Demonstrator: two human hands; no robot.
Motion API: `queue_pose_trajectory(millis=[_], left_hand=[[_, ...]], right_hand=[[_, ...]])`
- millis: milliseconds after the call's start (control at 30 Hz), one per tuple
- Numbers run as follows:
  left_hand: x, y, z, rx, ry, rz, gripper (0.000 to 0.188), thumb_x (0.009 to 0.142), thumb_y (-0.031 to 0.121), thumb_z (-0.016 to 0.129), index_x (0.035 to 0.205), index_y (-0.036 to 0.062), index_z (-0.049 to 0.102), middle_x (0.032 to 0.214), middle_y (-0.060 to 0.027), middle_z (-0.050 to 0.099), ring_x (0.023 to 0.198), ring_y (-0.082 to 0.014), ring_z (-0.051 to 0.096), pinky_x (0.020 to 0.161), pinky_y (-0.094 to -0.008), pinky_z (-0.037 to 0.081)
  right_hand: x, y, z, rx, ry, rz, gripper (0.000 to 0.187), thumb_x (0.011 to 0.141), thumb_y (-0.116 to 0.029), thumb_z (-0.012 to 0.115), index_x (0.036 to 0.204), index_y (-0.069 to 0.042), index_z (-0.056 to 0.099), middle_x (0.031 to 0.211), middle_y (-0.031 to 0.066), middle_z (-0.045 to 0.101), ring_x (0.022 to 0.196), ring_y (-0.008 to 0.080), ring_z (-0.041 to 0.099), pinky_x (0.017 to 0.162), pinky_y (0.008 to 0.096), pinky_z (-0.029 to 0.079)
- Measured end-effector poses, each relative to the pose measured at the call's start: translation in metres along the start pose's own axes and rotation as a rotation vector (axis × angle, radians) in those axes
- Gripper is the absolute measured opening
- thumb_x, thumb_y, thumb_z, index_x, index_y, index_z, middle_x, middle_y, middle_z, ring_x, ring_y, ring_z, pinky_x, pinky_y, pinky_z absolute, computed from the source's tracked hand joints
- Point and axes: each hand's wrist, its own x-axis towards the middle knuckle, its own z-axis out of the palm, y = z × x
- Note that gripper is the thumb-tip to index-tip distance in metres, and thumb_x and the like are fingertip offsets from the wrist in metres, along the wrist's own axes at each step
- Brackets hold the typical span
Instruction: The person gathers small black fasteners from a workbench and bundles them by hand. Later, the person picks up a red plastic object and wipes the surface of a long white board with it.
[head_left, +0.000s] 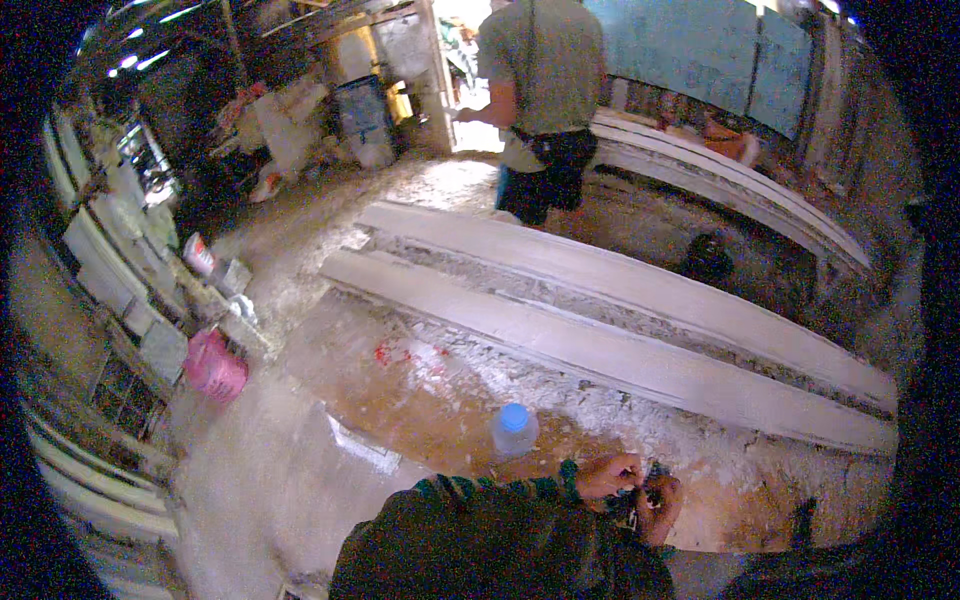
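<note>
Both my hands are close together over the near right part of a dusty brown worktable [390, 400]. My left hand [606, 477], below a dark green cuff, has its fingers pinched inward. Beside it, my right hand [659, 508] is curled with its fingertips toward the left one. Something small and dark shows between them, too blurred to name. To the left of my hands stands a cloudy plastic container [515, 437] with a blue lid. Beyond them, two long pale moulding-like strips [560, 338] run side by side across the table.
A person [543, 80] stands past the table, back turned, near a bright doorway. A pink bucket [215, 366] and a white tub [199, 255] are at the left, by stacked boards [110, 270]. Another long bench [740, 180] with pale strips lies at the far right.
</note>
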Motion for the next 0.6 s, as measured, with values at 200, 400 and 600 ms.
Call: queue_pose_trajectory(millis=[200, 400, 600], left_hand=[[0.002, 0.013, 0.001, 0.034, 0.033, 0.301, 0.004, 0.078, 0.004, 0.058, 0.080, 0.0052, 0.055, 0.074, -0.0065, 0.058, 0.071, -0.0192, 0.059, 0.064, -0.0312, 0.047], [-0.007, 0.022, 0.007, 0.083, 0.159, 0.345, 0.005, 0.077, 0.007, 0.060, 0.078, 0.0063, 0.056, 0.075, -0.0058, 0.059, 0.071, -0.0198, 0.059, 0.064, -0.0322, 0.047], [0.001, 0.010, 0.009, 0.174, 0.068, 0.166, 0.008, 0.079, 0.016, 0.060, 0.079, 0.0082, 0.057, 0.073, -0.0080, 0.058, 0.070, -0.0222, 0.059, 0.062, -0.0341, 0.046]], right_hand=[[-0.012, 0.009, 0.004, 0.178, 0.053, 0.025, 0.014, 0.076, -0.003, 0.063, 0.089, -0.002, 0.058, 0.080, 0.0041, 0.056, 0.067, 0.0110, 0.051, 0.058, 0.0239, 0.040], [-0.010, 0.030, 0.000, 0.191, -0.007, 0.038, 0.007, 0.076, -0.004, 0.062, 0.081, -0.003, 0.056, 0.073, 0.0036, 0.053, 0.062, 0.0117, 0.048, 0.056, 0.0255, 0.038], [-0.011, 0.037, 0.004, 0.151, 0.035, -0.003, 0.017, 0.076, -0.016, 0.065, 0.077, -0.003, 0.054, 0.070, 0.0035, 0.051, 0.060, 0.0121, 0.046, 0.054, 0.0265, 0.037]])
